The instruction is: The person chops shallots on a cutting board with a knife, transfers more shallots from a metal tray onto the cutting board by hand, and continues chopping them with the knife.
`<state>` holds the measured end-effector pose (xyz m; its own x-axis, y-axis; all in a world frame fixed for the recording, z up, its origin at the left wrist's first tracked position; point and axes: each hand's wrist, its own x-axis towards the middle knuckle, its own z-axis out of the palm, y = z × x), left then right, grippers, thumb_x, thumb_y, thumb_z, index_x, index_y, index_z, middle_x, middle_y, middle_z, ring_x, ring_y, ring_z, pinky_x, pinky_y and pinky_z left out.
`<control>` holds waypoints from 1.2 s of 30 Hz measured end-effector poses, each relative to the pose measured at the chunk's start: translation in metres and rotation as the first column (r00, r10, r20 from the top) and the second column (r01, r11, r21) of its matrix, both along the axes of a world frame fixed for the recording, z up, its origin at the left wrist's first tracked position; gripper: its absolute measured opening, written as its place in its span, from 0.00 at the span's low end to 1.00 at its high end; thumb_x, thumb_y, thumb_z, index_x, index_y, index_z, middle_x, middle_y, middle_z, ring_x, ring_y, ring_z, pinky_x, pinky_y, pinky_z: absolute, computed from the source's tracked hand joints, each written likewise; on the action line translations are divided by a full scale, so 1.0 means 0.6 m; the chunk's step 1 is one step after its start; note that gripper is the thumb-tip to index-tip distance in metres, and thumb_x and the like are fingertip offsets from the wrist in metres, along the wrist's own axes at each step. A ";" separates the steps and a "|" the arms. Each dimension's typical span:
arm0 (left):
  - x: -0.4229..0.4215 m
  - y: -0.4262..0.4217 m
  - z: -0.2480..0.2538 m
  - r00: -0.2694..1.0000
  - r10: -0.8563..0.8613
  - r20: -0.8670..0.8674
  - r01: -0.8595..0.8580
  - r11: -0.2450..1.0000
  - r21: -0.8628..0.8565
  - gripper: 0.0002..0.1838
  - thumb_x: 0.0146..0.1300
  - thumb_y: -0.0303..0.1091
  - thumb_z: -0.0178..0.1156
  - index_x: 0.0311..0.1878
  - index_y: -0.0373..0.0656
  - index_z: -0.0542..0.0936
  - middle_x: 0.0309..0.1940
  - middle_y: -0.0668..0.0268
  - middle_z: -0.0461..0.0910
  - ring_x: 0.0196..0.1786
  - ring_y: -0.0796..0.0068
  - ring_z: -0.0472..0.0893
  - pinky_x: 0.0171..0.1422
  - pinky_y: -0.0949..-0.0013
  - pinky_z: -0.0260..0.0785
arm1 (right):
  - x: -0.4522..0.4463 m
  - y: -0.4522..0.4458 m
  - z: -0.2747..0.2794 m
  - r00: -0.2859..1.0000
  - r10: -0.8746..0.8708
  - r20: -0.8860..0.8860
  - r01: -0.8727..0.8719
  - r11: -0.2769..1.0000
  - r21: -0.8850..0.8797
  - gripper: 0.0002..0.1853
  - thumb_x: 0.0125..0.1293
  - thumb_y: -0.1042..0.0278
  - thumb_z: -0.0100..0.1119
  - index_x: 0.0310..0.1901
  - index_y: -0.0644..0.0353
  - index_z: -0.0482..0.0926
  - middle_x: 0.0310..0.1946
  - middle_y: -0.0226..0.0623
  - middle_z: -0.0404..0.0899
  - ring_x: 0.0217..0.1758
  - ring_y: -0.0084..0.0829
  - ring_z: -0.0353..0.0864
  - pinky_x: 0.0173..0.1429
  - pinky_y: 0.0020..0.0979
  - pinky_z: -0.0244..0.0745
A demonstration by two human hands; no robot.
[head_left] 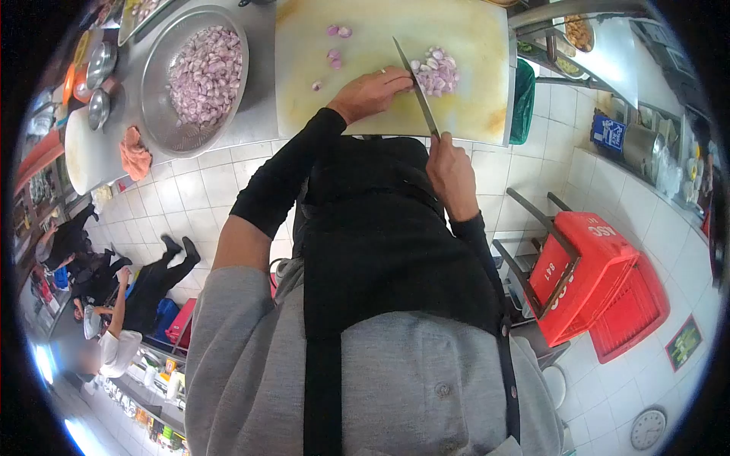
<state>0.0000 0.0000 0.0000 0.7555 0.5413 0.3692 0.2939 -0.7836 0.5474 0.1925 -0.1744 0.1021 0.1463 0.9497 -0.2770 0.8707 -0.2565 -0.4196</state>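
My right hand (451,173) is closed around the handle of a long kitchen knife (419,87), its blade slanting up and left across the cutting board (365,26). My left hand (371,95) has its fingers drawn together right beside the blade. What they hold, if anything, is hidden. A small heap of sliced shallots (439,72) lies just right of the blade. Left of it, a few loose shallot pieces (334,58) are scattered on the board. A perforated metal bowl (152,114) at the left contains many cut shallots (204,76).
An orange cloth (134,153) hangs at the counter's edge, near small metal bowls (99,109). Red plastic crates (585,277) and a dark metal frame stand at the right. Other people (125,319) are in the kitchen at lower left. A green bag (523,102) hangs beside the board.
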 end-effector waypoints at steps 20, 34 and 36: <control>0.041 -0.020 0.021 0.985 0.172 0.002 -0.168 0.963 -0.211 0.17 0.60 0.24 0.63 0.53 0.40 0.82 0.51 0.58 0.78 0.58 0.50 0.78 0.65 0.56 0.74 | 0.018 0.028 -0.064 0.977 -0.026 -0.211 0.030 0.999 0.016 0.18 0.86 0.60 0.50 0.44 0.71 0.75 0.32 0.73 0.80 0.39 0.74 0.81 0.39 0.65 0.69; 0.005 -0.023 -0.005 0.989 0.074 0.131 -0.037 0.964 -0.262 0.15 0.69 0.29 0.61 0.57 0.40 0.83 0.61 0.56 0.80 0.68 0.53 0.79 0.72 0.55 0.73 | 0.037 0.016 -0.100 0.978 0.095 -0.188 -0.079 0.993 0.093 0.14 0.84 0.65 0.49 0.48 0.70 0.78 0.40 0.70 0.80 0.44 0.71 0.79 0.45 0.63 0.70; 0.002 -0.016 -0.021 0.992 0.009 0.130 0.012 0.988 -0.157 0.20 0.67 0.26 0.58 0.61 0.41 0.82 0.67 0.54 0.79 0.72 0.50 0.78 0.79 0.53 0.70 | 0.052 0.000 -0.119 0.972 0.207 -0.111 -0.195 0.975 0.104 0.12 0.83 0.67 0.50 0.51 0.66 0.79 0.43 0.63 0.79 0.46 0.66 0.78 0.47 0.61 0.70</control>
